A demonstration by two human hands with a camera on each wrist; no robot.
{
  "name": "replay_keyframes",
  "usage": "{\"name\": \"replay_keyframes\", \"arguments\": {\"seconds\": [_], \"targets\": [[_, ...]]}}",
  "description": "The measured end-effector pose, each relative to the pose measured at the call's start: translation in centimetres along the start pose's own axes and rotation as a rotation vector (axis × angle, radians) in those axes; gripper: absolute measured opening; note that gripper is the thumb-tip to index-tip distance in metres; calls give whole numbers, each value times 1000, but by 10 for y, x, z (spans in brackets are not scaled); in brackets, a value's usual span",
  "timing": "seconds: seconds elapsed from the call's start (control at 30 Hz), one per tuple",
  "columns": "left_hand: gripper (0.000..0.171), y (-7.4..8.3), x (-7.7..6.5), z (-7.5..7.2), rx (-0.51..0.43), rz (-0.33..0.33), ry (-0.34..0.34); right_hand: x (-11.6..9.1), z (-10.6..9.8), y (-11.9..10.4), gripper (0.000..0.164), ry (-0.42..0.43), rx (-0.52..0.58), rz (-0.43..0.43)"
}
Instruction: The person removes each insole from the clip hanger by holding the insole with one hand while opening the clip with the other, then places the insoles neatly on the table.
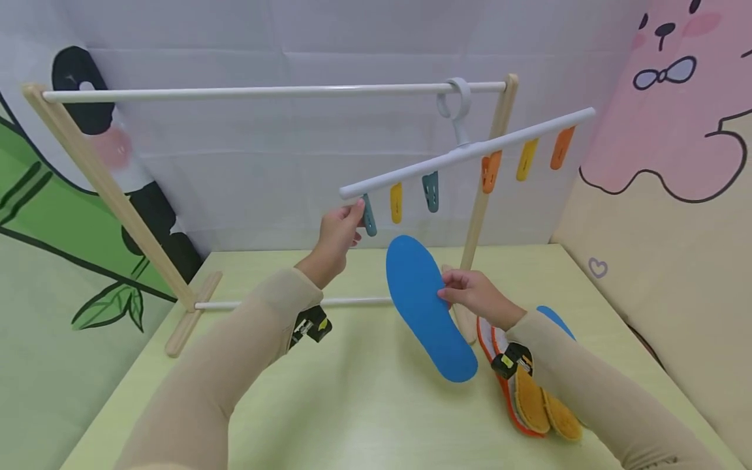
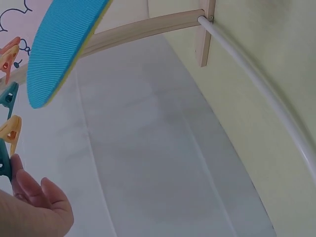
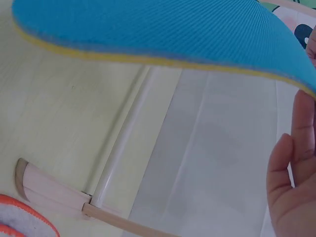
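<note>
A blue insole (image 1: 424, 307) hangs upright and slightly tilted over the table, its right edge pinched by my right hand (image 1: 478, 294). In the right wrist view the insole (image 3: 163, 34) shows a ribbed blue face and a thin yellow edge. My left hand (image 1: 335, 241) pinches a teal clothespin (image 1: 369, 217) at the left end of a white clip hanger (image 1: 470, 152). That hanger hooks over the rack's top rail (image 1: 264, 93) and slants down to the left. Along it hang more clothespins, including a yellow one (image 1: 396, 202) and a teal one (image 1: 431, 191).
The rack's wooden legs (image 1: 117, 196) stand on the table (image 1: 282, 405), joined low by a white bar (image 1: 355, 301). At the right, partly under my forearm, lie orange-edged insoles (image 1: 510, 398), tan fuzzy insoles (image 1: 531, 401) and another blue insole (image 1: 554, 318).
</note>
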State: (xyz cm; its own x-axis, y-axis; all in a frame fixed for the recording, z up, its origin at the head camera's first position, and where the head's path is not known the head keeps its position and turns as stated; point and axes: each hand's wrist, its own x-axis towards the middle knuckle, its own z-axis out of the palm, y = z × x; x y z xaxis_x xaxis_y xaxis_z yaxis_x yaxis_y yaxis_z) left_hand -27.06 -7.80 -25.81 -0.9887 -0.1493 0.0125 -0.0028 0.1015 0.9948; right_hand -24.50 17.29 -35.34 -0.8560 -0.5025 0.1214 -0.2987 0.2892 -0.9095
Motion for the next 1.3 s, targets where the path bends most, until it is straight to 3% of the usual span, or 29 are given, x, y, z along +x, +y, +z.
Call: {"name": "replay_keyframes", "arguments": {"seconds": [0.23, 0.67, 0.93, 1.3], "targets": [[40, 1, -1, 0, -9, 5, -15, -6, -5, 7, 25, 48, -5, 19], [36, -8, -5, -4, -31, 2, -74, -16, -7, 16, 23, 103, 12, 41], [33, -8, -3, -9, -35, -15, -43, -26, -16, 22, 27, 133, 1, 67], [31, -5, 3, -14, -29, 34, 1, -47, -42, 34, 37, 265, -62, 144]]}}
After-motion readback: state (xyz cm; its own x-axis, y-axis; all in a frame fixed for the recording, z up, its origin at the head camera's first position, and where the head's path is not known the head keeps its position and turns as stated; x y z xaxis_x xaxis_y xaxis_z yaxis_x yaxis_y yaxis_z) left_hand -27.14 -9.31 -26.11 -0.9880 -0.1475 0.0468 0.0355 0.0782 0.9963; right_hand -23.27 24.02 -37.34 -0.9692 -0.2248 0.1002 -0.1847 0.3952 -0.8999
